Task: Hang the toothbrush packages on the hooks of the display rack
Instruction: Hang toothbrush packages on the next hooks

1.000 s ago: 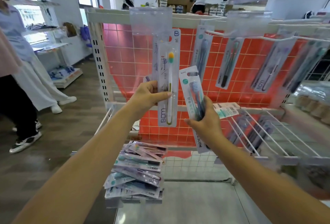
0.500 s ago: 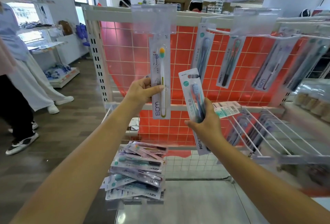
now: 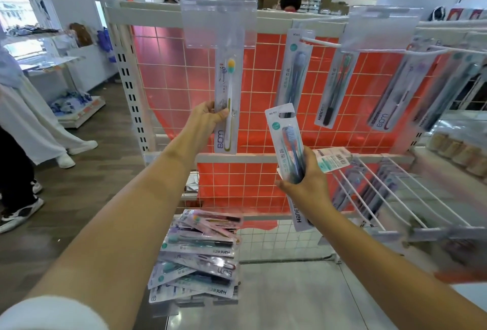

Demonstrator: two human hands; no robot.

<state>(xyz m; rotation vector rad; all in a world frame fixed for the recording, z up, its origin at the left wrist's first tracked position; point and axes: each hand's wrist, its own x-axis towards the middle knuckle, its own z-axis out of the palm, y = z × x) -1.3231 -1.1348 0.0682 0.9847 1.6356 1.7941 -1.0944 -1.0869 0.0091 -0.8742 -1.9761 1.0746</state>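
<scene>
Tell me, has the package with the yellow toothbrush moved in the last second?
Yes. The yellow toothbrush package has risen: its top now sits behind the clear tag.

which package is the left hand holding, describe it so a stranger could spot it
Start at the white display rack with the orange grid back. At its upper left, below a clear plastic tag holder, the left hand pinches a long pale toothbrush package. Unlike the dark brushes in the packages to its right, its brush has a yellow and green head.
</scene>
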